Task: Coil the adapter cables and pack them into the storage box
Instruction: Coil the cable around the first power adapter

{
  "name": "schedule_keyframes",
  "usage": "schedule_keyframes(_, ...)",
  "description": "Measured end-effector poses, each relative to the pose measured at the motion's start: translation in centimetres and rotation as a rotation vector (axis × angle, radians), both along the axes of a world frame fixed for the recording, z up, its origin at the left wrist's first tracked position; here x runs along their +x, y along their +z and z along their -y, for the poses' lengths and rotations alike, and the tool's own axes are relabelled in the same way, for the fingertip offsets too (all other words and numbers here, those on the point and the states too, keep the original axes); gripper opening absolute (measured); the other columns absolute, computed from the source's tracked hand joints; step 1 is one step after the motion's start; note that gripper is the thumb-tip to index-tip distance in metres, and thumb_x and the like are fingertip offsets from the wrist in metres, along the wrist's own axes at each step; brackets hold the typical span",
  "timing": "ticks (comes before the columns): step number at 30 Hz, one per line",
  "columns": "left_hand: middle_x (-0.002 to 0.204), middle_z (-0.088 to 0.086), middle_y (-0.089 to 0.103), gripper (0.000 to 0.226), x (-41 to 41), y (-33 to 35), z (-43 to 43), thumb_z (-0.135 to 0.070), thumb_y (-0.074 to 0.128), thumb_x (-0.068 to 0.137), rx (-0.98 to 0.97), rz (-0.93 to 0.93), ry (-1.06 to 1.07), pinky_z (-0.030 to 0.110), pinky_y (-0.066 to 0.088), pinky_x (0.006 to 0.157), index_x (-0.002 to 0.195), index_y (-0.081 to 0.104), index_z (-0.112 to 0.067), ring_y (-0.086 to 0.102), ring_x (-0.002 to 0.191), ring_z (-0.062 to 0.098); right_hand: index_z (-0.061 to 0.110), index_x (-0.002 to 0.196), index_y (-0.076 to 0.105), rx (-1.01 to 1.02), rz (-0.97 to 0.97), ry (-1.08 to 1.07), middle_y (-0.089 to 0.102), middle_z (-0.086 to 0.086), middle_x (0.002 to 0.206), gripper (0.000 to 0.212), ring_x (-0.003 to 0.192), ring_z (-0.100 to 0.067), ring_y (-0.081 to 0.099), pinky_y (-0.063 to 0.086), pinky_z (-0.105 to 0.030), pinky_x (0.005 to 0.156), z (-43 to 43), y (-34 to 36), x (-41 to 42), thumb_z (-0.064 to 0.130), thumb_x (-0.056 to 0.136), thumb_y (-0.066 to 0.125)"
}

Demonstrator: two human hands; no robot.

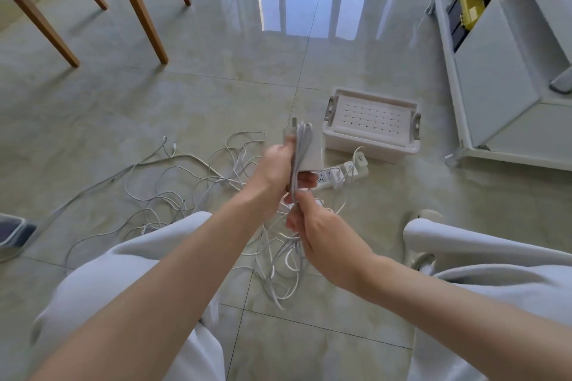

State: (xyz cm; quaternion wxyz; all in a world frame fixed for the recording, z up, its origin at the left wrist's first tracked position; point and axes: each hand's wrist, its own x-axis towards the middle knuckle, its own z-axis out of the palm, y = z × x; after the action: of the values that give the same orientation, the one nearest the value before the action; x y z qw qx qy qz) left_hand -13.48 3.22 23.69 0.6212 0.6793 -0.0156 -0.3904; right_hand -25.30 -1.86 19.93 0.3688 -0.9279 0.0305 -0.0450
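Up over the floor, the left hand has its fingers curled round the white adapter, the brick held upright with loops of its cable running down its side. Just beneath, the right hand pinches those same strands between thumb and fingers. The slack drops into a tangle of white cables spread over the tiled floor in front of the knees. The storage box sits on the floor beyond the hands, off to the right, with its slotted lid on. A white power strip lies just in front of it. Wooden chair legs stand far left and a white cabinet far right.
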Motion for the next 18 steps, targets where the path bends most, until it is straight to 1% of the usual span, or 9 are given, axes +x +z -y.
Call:
schedule_keyframes(1,0.070,0.014,0.061,0.043,-0.2,0.3,0.1,-0.034,0.028,0.104,-0.097,-0.125,0.062,0.037,0.051,0.061,0.090,0.056,-0.004,0.057,0.055,0.022,0.007,0.107,0.042,0.055,-0.038,-0.008,0.063,-0.012,0.089,0.012,0.078,-0.029,0.059,0.045,-0.038,0.071,0.1,0.2,0.2,0.009,0.098,0.035)
schedule_keyframes(3,0.065,0.014,0.062,0.039,0.0,0.9,0.2,-0.023,0.028,0.104,-0.272,-0.338,0.187,0.029,0.054,0.049,0.089,0.057,-0.003,0.057,0.052,0.021,0.009,0.096,0.044,0.153,-0.101,0.017,0.061,-0.001,0.084,0.010,0.076,-0.026,0.058,0.044,-0.037,0.073,0.4,0.5,0.5,0.011,0.099,0.035)
schedule_keyframes(4,0.064,0.013,0.061,0.037,0.2,1.1,0.0,-0.020,0.028,0.102,-0.336,-0.422,0.226,0.024,0.051,0.044,0.087,0.057,-0.003,0.055,0.050,0.020,0.007,0.092,0.046,0.161,-0.108,0.045,0.058,0.003,0.080,0.013,0.075,-0.024,0.057,0.043,-0.036,0.073,0.7,0.5,0.7,0.012,0.099,0.035)
schedule_keyframes(6,0.065,0.011,0.053,0.035,0.7,1.4,-0.3,-0.019,0.028,0.099,-0.405,-0.528,0.213,0.017,0.042,0.039,0.084,0.056,-0.005,0.048,0.044,0.016,0.004,0.086,0.051,0.143,-0.122,0.083,0.057,0.003,0.077,0.020,0.074,-0.021,0.054,0.043,-0.036,0.073,1.7,0.2,1.2,0.014,0.099,0.038)
schedule_keyframes(10,0.064,0.006,0.037,0.030,0.8,2.0,-0.9,-0.019,0.024,0.095,-0.423,-0.544,0.051,0.011,0.028,0.033,0.078,0.047,-0.008,0.034,0.033,0.012,0.006,0.081,0.058,0.101,-0.176,0.090,0.062,-0.003,0.080,0.025,0.076,-0.019,0.055,0.044,-0.033,0.073,3.8,-0.7,1.8,0.023,0.096,0.047)
schedule_keyframes(12,0.067,0.005,0.034,0.027,0.5,2.0,-1.1,-0.019,0.025,0.093,-0.420,-0.553,-0.008,0.010,0.025,0.030,0.078,0.045,-0.008,0.031,0.031,0.011,0.004,0.089,0.062,0.029,-0.198,0.110,0.064,-0.005,0.088,0.023,0.084,-0.021,0.058,0.044,-0.031,0.077,4.5,-1.5,1.9,0.021,0.095,0.050)
schedule_keyframes(15,0.069,0.005,0.034,0.025,0.0,1.8,-1.2,-0.020,0.026,0.092,-0.384,-0.559,-0.073,0.009,0.021,0.028,0.081,0.044,-0.007,0.030,0.028,0.010,0.008,0.115,0.062,-0.053,-0.177,0.162,0.061,-0.007,0.118,0.026,0.111,-0.022,0.055,0.040,-0.025,0.094,5.3,-2.3,2.3,0.017,0.096,0.047)
schedule_keyframes(17,0.065,0.005,0.036,0.027,0.0,2.0,-1.3,-0.021,0.025,0.092,-0.351,-0.535,-0.075,0.008,0.020,0.026,0.080,0.045,-0.006,0.029,0.027,0.009,0.014,0.127,0.056,-0.081,-0.080,0.183,0.050,-0.003,0.136,0.032,0.125,-0.021,0.046,0.035,-0.031,0.106,5.5,-2.6,2.3,0.015,0.097,0.045)
schedule_keyframes(18,0.062,0.005,0.037,0.028,0.2,2.0,-1.3,-0.020,0.025,0.093,-0.334,-0.504,-0.065,0.008,0.019,0.025,0.078,0.045,-0.006,0.029,0.026,0.009,0.012,0.125,0.057,-0.121,-0.025,0.162,0.048,-0.005,0.137,0.031,0.125,-0.023,0.044,0.036,-0.036,0.106,5.5,-2.7,2.2,0.013,0.096,0.046)
